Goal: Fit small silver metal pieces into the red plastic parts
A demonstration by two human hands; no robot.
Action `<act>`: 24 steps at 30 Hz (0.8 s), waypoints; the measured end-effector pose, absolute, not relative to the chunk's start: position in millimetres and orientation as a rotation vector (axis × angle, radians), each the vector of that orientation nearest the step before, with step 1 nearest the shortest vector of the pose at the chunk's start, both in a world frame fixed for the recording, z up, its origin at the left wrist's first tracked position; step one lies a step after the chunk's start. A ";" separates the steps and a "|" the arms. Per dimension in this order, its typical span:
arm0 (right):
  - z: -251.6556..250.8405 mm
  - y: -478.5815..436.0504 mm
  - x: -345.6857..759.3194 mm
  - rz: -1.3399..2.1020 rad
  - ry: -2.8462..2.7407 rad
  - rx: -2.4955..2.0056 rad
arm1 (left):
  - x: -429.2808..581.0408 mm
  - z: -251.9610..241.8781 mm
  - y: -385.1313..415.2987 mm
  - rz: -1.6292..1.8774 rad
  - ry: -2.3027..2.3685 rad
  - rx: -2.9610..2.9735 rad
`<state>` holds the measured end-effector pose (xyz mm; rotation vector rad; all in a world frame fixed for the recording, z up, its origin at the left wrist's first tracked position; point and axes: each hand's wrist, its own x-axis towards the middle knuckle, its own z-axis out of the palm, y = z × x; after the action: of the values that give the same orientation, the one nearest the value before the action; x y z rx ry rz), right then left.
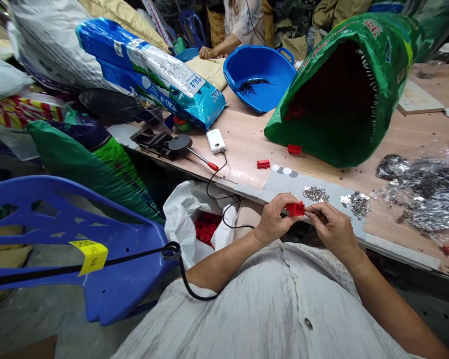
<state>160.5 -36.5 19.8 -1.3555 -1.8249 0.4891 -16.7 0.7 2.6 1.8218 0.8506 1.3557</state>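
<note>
Between the fingers of my left hand (275,218) is a small red plastic part (295,209), held just over the table's front edge. My right hand (331,224) meets it from the right, thumb and forefinger pinched at the part's end; whatever tiny piece they grip is too small to make out. Just beyond my hands lie two piles of small metal pieces, a nearer-left pile (316,193) and a right pile (355,203), on a grey sheet (303,180). Two more red plastic parts rest farther back, one loose part (263,164) and another (294,149) by the green sack.
A green sack (392,75) lies open on the table, a blue basin (260,70) behind it. Clear bags of metal pieces (426,199) lie right. A red-tipped lever tool (194,152) and white power bank (216,140) stand left. Below is a white sack (179,209) holding red parts.
</note>
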 end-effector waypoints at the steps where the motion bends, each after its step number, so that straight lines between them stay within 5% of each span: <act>1: 20.0 -36.4 159.5 0.507 -1.833 -1.364 | -16.3 4.2 -0.5 1.327 0.863 1.806; 15: 23.2 -33.9 171.5 1.123 -1.573 -1.327 | -17.9 6.9 -11.9 1.287 0.978 1.485; 24: 16.9 -30.3 164.8 1.216 -1.454 -1.369 | -16.7 13.9 -15.0 1.193 0.946 1.565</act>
<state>164.8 -30.3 16.9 -1.3693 -1.4539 1.2159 -16.7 -15.0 13.9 1.5650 0.9462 1.1927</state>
